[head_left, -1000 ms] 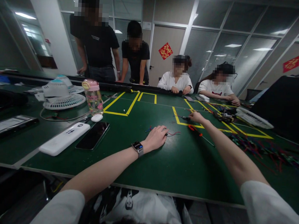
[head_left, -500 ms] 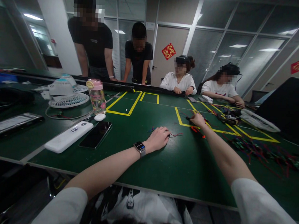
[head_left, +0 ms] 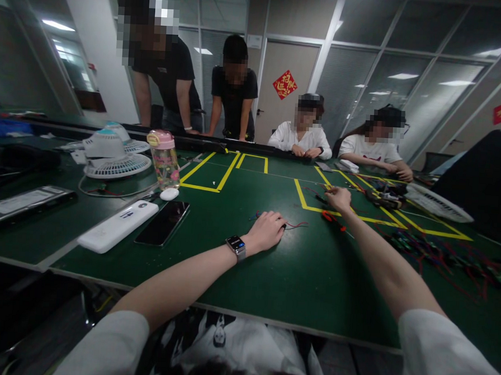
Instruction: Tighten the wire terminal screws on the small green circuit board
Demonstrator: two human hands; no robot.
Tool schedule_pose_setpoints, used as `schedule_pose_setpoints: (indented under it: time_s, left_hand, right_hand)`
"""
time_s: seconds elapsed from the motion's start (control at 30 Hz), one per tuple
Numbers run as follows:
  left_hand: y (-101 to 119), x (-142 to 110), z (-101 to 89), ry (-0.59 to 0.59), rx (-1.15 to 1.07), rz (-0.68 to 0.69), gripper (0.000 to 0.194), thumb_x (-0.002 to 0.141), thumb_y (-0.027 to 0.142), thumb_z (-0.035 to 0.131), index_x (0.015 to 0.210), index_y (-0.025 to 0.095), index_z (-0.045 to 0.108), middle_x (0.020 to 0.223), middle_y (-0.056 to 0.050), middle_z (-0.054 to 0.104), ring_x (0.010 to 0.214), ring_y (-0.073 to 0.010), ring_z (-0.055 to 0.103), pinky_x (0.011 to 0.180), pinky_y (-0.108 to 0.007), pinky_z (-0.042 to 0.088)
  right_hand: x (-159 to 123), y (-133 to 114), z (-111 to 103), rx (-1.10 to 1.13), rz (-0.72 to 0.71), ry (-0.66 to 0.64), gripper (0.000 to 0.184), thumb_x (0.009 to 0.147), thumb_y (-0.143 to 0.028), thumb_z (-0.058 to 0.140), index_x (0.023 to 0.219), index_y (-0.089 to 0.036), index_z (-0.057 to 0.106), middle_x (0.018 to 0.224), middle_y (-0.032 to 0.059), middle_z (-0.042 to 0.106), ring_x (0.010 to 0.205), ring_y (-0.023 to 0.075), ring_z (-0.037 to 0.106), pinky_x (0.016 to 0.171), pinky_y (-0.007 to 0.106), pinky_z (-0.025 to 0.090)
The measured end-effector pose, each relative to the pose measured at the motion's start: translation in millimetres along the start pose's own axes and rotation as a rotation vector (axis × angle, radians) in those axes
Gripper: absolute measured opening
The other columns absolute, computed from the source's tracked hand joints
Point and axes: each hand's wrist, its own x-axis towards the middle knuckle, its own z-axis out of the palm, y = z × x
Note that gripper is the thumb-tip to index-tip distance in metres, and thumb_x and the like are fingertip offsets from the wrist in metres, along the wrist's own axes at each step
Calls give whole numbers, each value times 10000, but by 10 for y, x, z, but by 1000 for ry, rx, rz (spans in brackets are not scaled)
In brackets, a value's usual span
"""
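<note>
My left hand [head_left: 269,231], a watch on its wrist, rests low on the green table with its fingers curled down. Thin red and dark wires [head_left: 296,224] stick out from beneath its fingertips, and a small bluish end shows on its other side. Farther forward, my right hand [head_left: 340,198] has its fingers pinched together at the yellow tape outline. What sits between those fingertips is too small to make out. Just below it lies a tool with orange-red handles [head_left: 333,217], touching the tape.
To the left are a white power bank [head_left: 118,226], a black phone [head_left: 162,222], a pink-lidded bottle [head_left: 164,160] and white fans [head_left: 117,164]. Tangled wires [head_left: 440,253] lie to the right. Several people stand or sit across the table [head_left: 237,287].
My right hand has shifted slightly right, and its fingers have turned. My left hand stays in place over the wires. A person at the far left leans farther forward.
</note>
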Motion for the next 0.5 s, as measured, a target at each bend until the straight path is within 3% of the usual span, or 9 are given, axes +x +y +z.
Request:
schedule_pose_setpoints:
  time_s: [0.1,0.17,0.3,0.37,0.43,0.5]
  left_hand:
    - [-5,2,4,6,-7,-12,279,971,192,481,1187,142,651,1128,-90,661,1023,-216,590,928,-348,468]
    - [-12,4,12,6,-7,-20,279,972,188,479,1176,142,662,1113,-88,667,1013,-216,591,923,-348,467]
    - [-21,-2,0,-1,-5,-34,272,976,190,481,1121,147,707,1061,-90,676,993,-221,594,904,-347,471]
    - [-25,-19,-37,-10,-23,-58,278,981,192,482,1118,157,721,1050,-88,680,976,-222,600,885,-349,477]
    - [-35,-45,-87,-43,-66,-84,286,982,176,480,1122,172,729,1046,-82,689,966,-214,611,877,-341,481]
    - [-52,-71,-133,-57,-122,-98,267,965,171,516,1117,179,736,1053,-78,697,977,-214,619,876,-331,486]
  right_hand:
    - [-18,33,-172,8,38,14,396,863,-300,546,1131,-65,718,1097,212,734,1035,321,676,877,359,517]
    - [-55,82,-301,19,50,-80,366,845,-332,594,1058,-76,743,976,193,757,915,298,701,782,339,531]
    - [-241,184,-501,45,30,-394,299,735,-432,722,693,-138,758,621,85,702,585,202,651,592,291,503]
    - [-375,204,-547,39,-58,-668,349,700,-500,733,690,-151,753,603,62,678,561,186,622,557,288,481]
    - [-511,197,-556,44,-128,-663,316,654,-476,764,729,-170,763,640,51,687,617,192,636,565,277,473]
    - [-630,176,-536,15,-169,-513,232,618,-398,786,682,-177,755,640,44,684,646,194,639,576,272,456]
